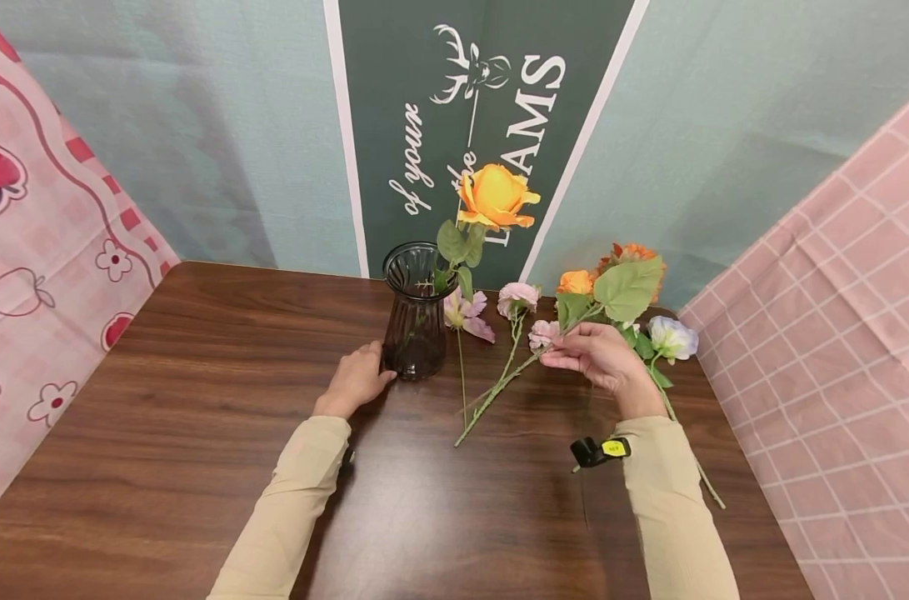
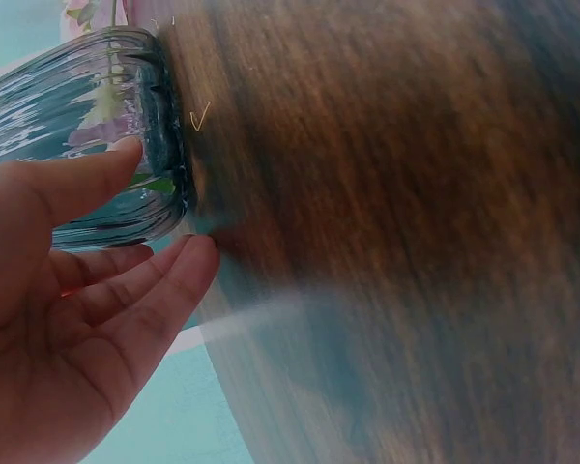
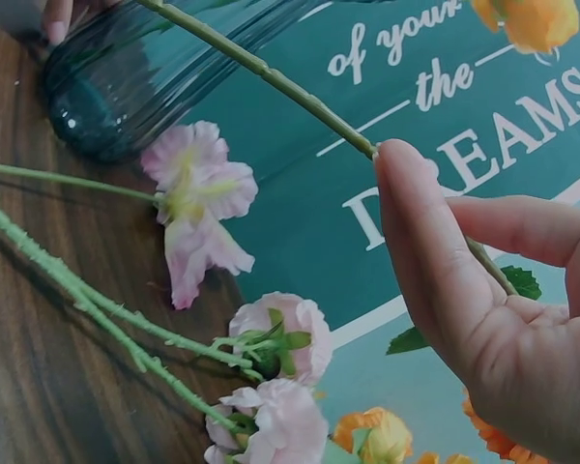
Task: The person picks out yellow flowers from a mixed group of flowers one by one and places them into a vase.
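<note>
A dark ribbed glass vase stands upright at the back of the wooden table, with an orange-yellow rose leaning out of its mouth to the right. My left hand holds the vase low down; in the left wrist view its thumb lies against the glass and the fingers reach round the other side. To the right of the vase, my right hand pinches a green flower stem between thumb and fingertips. Large leaves show beyond that hand, near an orange-red bloom; whether it belongs to this stem I cannot tell.
On the table between the hands lie a pale pink-purple open flower and a branching stem with pink blooms. Further right are a small orange flower and a white-lilac flower. Cloth hangings border the table behind and at both sides.
</note>
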Motion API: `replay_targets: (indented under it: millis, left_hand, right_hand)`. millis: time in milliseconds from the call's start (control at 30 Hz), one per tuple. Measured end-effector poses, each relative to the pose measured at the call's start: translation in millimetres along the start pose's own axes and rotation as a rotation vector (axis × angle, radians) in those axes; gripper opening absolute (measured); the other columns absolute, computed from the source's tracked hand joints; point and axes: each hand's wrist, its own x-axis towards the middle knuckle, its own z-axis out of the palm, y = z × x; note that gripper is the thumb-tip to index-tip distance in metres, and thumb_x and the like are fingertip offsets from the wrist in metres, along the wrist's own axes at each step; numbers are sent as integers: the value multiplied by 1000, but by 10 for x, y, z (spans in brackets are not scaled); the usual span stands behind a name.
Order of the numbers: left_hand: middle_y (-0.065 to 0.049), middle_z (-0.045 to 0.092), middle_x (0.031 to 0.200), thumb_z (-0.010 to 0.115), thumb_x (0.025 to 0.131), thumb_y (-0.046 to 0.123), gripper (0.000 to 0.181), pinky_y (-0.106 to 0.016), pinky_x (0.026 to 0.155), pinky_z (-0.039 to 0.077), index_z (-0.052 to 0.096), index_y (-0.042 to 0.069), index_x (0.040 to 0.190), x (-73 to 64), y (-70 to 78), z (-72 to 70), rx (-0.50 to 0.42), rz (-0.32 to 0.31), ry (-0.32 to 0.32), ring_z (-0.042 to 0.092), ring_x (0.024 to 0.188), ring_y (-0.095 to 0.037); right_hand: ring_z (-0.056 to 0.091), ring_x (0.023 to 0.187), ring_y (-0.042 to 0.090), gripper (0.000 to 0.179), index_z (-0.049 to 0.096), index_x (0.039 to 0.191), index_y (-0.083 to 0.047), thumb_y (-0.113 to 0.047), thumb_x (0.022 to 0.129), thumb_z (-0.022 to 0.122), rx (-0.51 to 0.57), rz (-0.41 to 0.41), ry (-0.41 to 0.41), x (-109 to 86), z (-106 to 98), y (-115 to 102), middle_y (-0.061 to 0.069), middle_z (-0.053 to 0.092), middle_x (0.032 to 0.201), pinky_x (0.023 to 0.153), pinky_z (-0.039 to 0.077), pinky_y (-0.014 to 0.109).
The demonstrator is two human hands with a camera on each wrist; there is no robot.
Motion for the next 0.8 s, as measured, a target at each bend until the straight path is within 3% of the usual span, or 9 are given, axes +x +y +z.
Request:
replay_targets:
  millis: [800]
  left_hand:
    - [-28, 52, 117, 60, 89, 25, 55, -49, 88, 42, 42, -12, 126, -1, -8, 12, -1, 2, -6, 51, 107, -39]
  right_hand:
    - [66, 76, 34, 27, 59, 80, 14, 17, 90, 34, 119, -109, -1, -57, 132, -401, 26, 60, 79, 73, 53, 36]
